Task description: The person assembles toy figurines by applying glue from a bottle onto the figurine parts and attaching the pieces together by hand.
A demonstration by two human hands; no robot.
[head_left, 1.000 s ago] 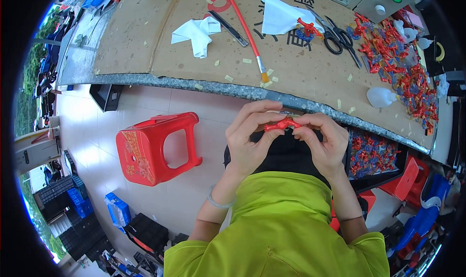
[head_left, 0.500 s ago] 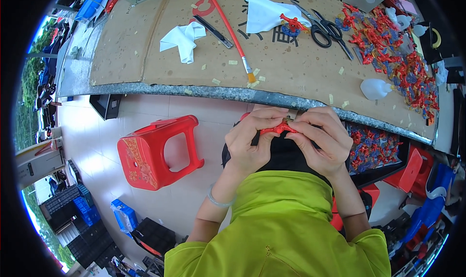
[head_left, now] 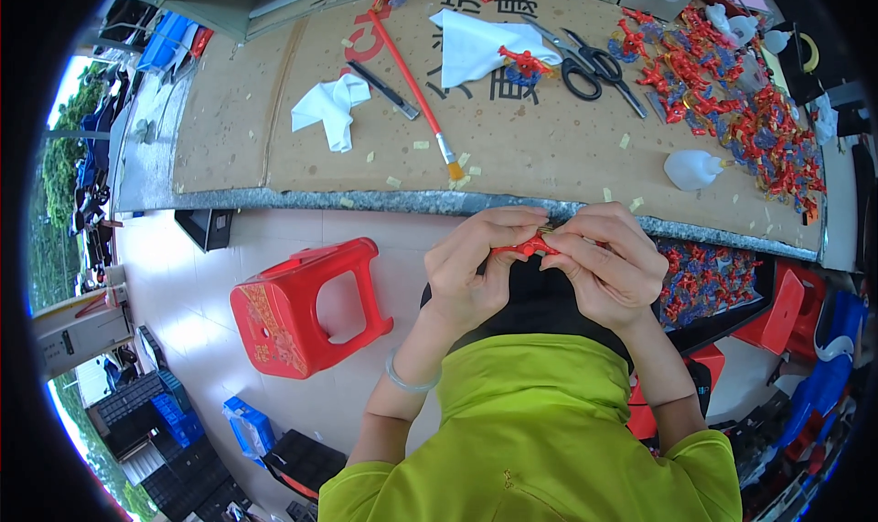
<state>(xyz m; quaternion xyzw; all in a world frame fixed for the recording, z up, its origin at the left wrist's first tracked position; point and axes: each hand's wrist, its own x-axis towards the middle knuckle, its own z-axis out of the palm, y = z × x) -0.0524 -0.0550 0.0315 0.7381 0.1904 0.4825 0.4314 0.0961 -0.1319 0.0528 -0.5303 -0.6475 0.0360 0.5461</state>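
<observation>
Between my two hands, just off the table's front edge, is a small red plastic figure (head_left: 527, 247) with a bit of gold-coloured material at its top. My left hand (head_left: 469, 264) pinches one end of it between thumb and fingers. The thumb and fingers of my right hand (head_left: 611, 264) are closed on its other end. Both hands cover much of the figure, so its exact shape is hard to make out.
On the cardboard-covered table (head_left: 302, 170) lie a red-handled brush (head_left: 409, 74), a utility knife (head_left: 384, 90), white cloths (head_left: 329, 110), black scissors (head_left: 599, 64), a squeeze bottle (head_left: 692, 169) and many red-and-blue figures (head_left: 732, 101). A tray of figures (head_left: 700, 279) sits below; a red stool (head_left: 293, 316) stands left.
The whole view has shifted, with the table now lower in the picture. My hands keep nearly the same grip on the red figure, with only slight finger movement.
</observation>
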